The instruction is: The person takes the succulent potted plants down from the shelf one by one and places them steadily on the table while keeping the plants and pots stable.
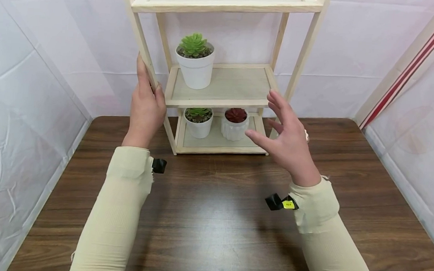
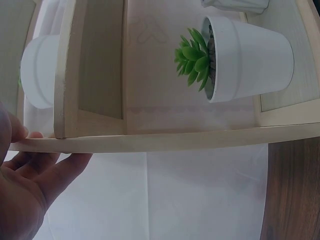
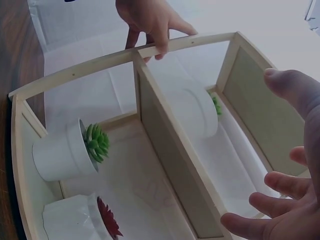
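Observation:
A light wooden three-tier shelf (image 1: 238, 87) stands at the back of the table. My left hand (image 1: 147, 110) grips its left front post (image 2: 165, 142), thumb on the inner side and fingers outside. Near the right post my right hand (image 1: 291, 142) is raised with spread fingers, holding nothing. A large white pot with a green succulent (image 1: 196, 70) sits on the middle tier, toward the left. On the bottom tier are a smaller white pot with a green succulent (image 2: 252, 60) and, beside it, a ribbed white pot with a red succulent (image 3: 75, 220).
The dark wood-grain table (image 1: 212, 218) extends in front of the shelf. White sheeting (image 1: 77, 40) hangs behind and at both sides. A red-striped strip (image 1: 411, 68) runs down the right side.

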Demonstrator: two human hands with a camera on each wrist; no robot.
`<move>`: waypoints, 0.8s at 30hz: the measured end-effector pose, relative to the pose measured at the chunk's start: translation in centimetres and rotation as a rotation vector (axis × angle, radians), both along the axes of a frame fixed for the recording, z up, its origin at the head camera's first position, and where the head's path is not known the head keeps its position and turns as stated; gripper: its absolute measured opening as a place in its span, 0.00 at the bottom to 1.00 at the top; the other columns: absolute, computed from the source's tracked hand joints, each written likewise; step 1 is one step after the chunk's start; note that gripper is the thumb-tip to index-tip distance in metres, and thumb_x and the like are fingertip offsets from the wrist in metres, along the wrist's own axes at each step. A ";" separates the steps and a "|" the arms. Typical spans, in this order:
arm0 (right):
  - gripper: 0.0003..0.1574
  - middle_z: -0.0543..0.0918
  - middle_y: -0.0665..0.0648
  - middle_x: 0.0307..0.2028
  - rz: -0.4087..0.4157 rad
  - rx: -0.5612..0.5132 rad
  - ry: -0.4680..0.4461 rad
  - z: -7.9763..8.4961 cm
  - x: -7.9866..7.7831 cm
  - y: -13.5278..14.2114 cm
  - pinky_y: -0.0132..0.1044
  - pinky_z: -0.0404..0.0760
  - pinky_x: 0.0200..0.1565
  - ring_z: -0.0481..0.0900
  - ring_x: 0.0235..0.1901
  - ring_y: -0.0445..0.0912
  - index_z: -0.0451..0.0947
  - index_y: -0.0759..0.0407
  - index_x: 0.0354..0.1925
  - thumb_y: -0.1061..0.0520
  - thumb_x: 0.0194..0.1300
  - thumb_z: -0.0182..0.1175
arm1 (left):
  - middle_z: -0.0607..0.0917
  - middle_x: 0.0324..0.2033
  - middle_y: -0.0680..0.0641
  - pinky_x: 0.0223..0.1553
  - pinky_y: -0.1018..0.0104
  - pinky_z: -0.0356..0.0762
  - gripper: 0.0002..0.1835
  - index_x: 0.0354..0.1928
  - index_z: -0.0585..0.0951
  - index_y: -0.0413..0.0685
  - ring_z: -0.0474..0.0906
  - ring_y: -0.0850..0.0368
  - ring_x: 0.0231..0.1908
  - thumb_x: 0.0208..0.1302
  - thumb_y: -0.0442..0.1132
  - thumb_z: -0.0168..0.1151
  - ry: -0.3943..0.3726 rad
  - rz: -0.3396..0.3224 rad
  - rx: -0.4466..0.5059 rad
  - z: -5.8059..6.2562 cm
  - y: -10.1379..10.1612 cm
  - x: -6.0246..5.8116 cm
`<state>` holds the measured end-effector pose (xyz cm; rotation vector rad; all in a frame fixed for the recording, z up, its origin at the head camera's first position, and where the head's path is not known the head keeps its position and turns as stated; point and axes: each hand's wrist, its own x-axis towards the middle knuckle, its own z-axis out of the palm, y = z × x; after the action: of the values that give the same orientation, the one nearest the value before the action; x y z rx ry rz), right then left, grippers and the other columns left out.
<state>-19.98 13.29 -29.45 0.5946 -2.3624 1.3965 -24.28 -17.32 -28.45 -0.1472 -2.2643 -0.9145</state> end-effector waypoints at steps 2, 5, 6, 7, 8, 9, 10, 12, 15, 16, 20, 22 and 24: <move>0.56 0.60 0.40 0.65 -0.001 0.002 -0.001 0.0 0.0 0.0 0.42 0.72 0.56 0.61 0.64 0.37 0.51 0.37 0.67 0.49 0.45 0.71 | 0.71 0.55 0.29 0.56 0.51 0.69 0.36 0.71 0.38 0.57 0.69 0.43 0.57 0.67 0.36 0.43 0.001 -0.006 0.003 0.0 0.0 0.0; 0.55 0.60 0.41 0.65 -0.004 0.005 -0.006 0.5 0.3 -0.2 0.42 0.72 0.56 0.61 0.64 0.38 0.51 0.36 0.67 0.49 0.46 0.70 | 0.70 0.56 0.29 0.56 0.52 0.69 0.36 0.71 0.38 0.57 0.69 0.43 0.57 0.67 0.36 0.42 -0.002 -0.010 0.008 0.0 0.0 0.0; 0.55 0.61 0.42 0.65 -0.001 -0.001 -0.011 0.7 0.4 -0.3 0.42 0.72 0.56 0.61 0.64 0.39 0.51 0.36 0.67 0.50 0.46 0.70 | 0.70 0.56 0.29 0.56 0.52 0.69 0.36 0.71 0.38 0.57 0.69 0.43 0.57 0.67 0.36 0.43 -0.001 -0.011 0.008 0.0 0.0 0.0; 0.55 0.61 0.43 0.66 0.003 -0.008 -0.014 1.0 0.6 -0.5 0.43 0.72 0.56 0.61 0.65 0.40 0.51 0.37 0.67 0.51 0.47 0.70 | 0.70 0.56 0.29 0.56 0.51 0.69 0.36 0.71 0.38 0.57 0.69 0.43 0.57 0.67 0.36 0.43 -0.003 -0.010 0.009 0.0 0.0 0.0; 0.54 0.61 0.44 0.66 0.007 -0.015 -0.019 1.2 0.9 -0.6 0.43 0.71 0.57 0.61 0.65 0.41 0.52 0.37 0.67 0.53 0.47 0.70 | 0.70 0.56 0.29 0.56 0.51 0.69 0.36 0.71 0.38 0.56 0.69 0.43 0.57 0.67 0.36 0.43 -0.003 -0.008 0.008 0.0 0.0 0.0; 0.54 0.61 0.46 0.66 0.012 -0.023 -0.022 1.5 1.1 -0.7 0.44 0.71 0.57 0.61 0.65 0.42 0.52 0.39 0.67 0.54 0.47 0.70 | 0.70 0.55 0.29 0.56 0.51 0.69 0.36 0.71 0.38 0.56 0.69 0.43 0.57 0.67 0.36 0.43 -0.004 -0.006 0.007 0.0 0.0 -0.1; 0.54 0.61 0.47 0.66 0.019 -0.033 -0.025 1.7 1.3 -0.9 0.44 0.71 0.57 0.61 0.65 0.43 0.52 0.41 0.68 0.55 0.48 0.69 | 0.70 0.56 0.30 0.56 0.51 0.69 0.36 0.71 0.38 0.56 0.69 0.43 0.57 0.67 0.36 0.43 -0.005 -0.004 0.006 0.0 0.0 -0.1; 0.54 0.62 0.50 0.66 0.025 -0.042 -0.027 2.2 1.6 -1.1 0.45 0.70 0.57 0.61 0.65 0.45 0.52 0.46 0.68 0.56 0.48 0.69 | 0.70 0.56 0.30 0.56 0.51 0.69 0.36 0.71 0.38 0.55 0.70 0.42 0.57 0.66 0.36 0.43 -0.004 -0.001 0.005 0.0 0.0 -0.1; 0.54 0.62 0.50 0.65 0.021 -0.036 -0.025 2.5 1.8 -1.4 0.45 0.70 0.57 0.61 0.65 0.46 0.52 0.47 0.68 0.56 0.48 0.69 | 0.70 0.56 0.30 0.56 0.52 0.68 0.36 0.71 0.38 0.56 0.69 0.43 0.57 0.67 0.36 0.43 -0.007 0.002 0.005 0.0 -0.1 -0.2; 0.54 0.62 0.50 0.65 0.021 -0.034 -0.025 2.6 1.9 -1.4 0.45 0.70 0.57 0.61 0.65 0.46 0.52 0.46 0.68 0.56 0.48 0.69 | 0.70 0.56 0.30 0.56 0.52 0.68 0.36 0.71 0.38 0.56 0.69 0.43 0.57 0.66 0.36 0.43 -0.006 0.001 0.005 0.0 -0.1 -0.2; 0.54 0.62 0.50 0.65 0.027 -0.041 -0.031 2.8 1.8 -1.6 0.44 0.70 0.58 0.61 0.65 0.45 0.52 0.43 0.68 0.55 0.49 0.69 | 0.70 0.56 0.30 0.55 0.51 0.69 0.36 0.71 0.38 0.56 0.69 0.43 0.57 0.66 0.36 0.43 -0.002 0.001 0.002 0.0 -0.1 -0.1; 0.54 0.62 0.50 0.65 0.035 -0.049 -0.038 2.9 1.7 -1.7 0.44 0.70 0.58 0.60 0.65 0.43 0.51 0.42 0.68 0.55 0.49 0.69 | 0.71 0.56 0.30 0.55 0.51 0.69 0.37 0.71 0.38 0.57 0.70 0.43 0.56 0.66 0.36 0.44 -0.003 0.002 0.001 0.0 -0.1 -0.1; 0.54 0.62 0.51 0.65 0.046 -0.060 -0.038 2.9 1.7 -1.7 0.44 0.69 0.59 0.60 0.65 0.43 0.51 0.42 0.68 0.55 0.49 0.69 | 0.71 0.55 0.30 0.55 0.51 0.69 0.37 0.71 0.38 0.57 0.70 0.43 0.56 0.66 0.36 0.44 -0.005 0.002 0.004 0.0 -0.1 -0.1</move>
<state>-18.30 11.55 -26.51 0.6150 -2.3411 1.5051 -24.39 -17.40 -28.46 -0.1413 -2.2668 -0.9193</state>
